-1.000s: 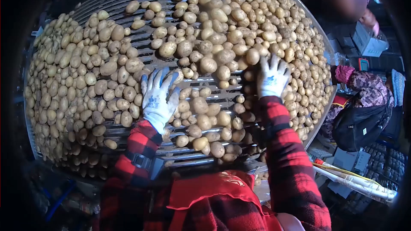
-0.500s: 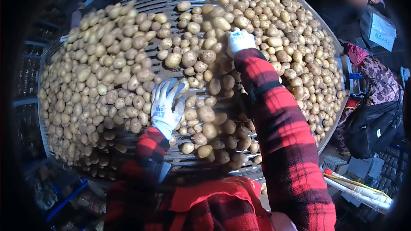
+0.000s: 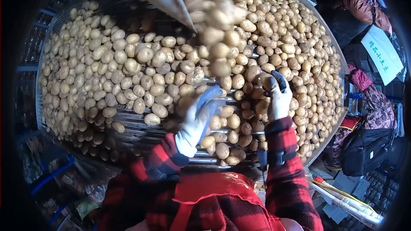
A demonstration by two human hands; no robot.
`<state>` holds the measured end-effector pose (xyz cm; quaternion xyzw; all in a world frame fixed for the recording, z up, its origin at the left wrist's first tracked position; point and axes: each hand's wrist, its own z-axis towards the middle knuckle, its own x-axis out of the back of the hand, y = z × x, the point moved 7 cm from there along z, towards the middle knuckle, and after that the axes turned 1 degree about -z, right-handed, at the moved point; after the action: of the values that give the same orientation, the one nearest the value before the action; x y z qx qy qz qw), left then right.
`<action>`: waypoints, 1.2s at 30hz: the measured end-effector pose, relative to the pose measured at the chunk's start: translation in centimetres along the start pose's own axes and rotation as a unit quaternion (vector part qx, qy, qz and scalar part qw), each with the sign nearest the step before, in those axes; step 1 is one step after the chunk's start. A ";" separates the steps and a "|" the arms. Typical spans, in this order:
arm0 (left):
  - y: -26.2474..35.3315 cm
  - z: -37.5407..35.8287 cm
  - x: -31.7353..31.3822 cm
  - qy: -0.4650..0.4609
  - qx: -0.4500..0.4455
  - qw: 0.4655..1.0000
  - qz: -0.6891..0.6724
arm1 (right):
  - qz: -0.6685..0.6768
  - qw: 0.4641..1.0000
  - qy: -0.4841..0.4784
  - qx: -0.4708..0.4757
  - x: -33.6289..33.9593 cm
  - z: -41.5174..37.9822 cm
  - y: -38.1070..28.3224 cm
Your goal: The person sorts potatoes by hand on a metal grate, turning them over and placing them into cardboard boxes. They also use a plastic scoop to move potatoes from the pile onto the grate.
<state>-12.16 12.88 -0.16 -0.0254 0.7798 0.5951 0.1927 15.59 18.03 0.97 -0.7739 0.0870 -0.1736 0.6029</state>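
Potatoes [image 3: 105, 53] lie spread over a large slatted metal rack [image 3: 141, 124]. My left hand [image 3: 197, 119], in a white glove with bluish-grey fingers, is just over potatoes left of the middle. Its fingers are stretched out, somewhat blurred, with nothing seen in them. To the right, my gloved right hand [image 3: 279, 98] has its fingers curled at a brownish potato [image 3: 262, 80] among others; the grip is partly hidden. At the top, a pale wedge-shaped blade [image 3: 165, 0] reaches over the rack, and blurred potatoes [image 3: 214, 13] tumble beside it.
A raised metal rim [image 3: 338, 51] bounds the rack on the right. Beyond it are a co-worker's patterned sleeve [image 3: 376, 107], a black bag [image 3: 364, 152] and a sign with green writing [image 3: 382, 55]. White poles [image 3: 346, 201] lie at lower right.
My right hand has drawn back toward me and right. My left hand has moved right. The pale blade and tumbling potatoes have appeared at the top, and potatoes have shifted.
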 end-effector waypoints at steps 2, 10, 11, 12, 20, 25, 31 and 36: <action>-1.4 -0.7 -2.7 0.035 0.231 0.924 -0.303 | -0.100 0.981 -0.111 0.122 -4.4 -3.4 -4.3; -4.0 -4.3 3.2 0.016 0.169 0.957 -0.236 | -0.360 0.804 -0.183 0.436 -16.8 -5.2 -6.6; -4.7 -5.0 3.3 0.050 0.213 0.907 -0.359 | -0.395 0.781 -0.190 0.445 -18.9 -3.8 -5.9; -4.8 -5.3 3.0 0.046 0.207 0.890 -0.403 | -0.436 0.759 -0.182 0.449 -21.0 -1.9 -4.0; -2.8 -6.3 5.7 0.104 0.156 0.943 -0.275 | -0.510 0.755 -0.094 0.402 -18.0 -3.1 -2.4; -3.7 -6.5 5.9 0.132 0.284 0.826 -0.468 | -0.512 0.762 -0.067 0.391 -10.6 -9.9 -0.9; -2.7 -6.9 3.3 0.062 0.311 0.828 -0.463 | -0.529 0.785 -0.026 0.321 -3.2 -8.0 -0.8; -4.0 -5.5 1.2 0.035 0.282 0.859 -0.426 | -0.368 0.781 -0.030 0.503 -13.4 -3.1 -9.6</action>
<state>-13.70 6.77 -3.09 -0.3209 0.8335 0.2082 0.3986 1.35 22.32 8.69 -0.3386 -0.3221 -0.3781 0.7992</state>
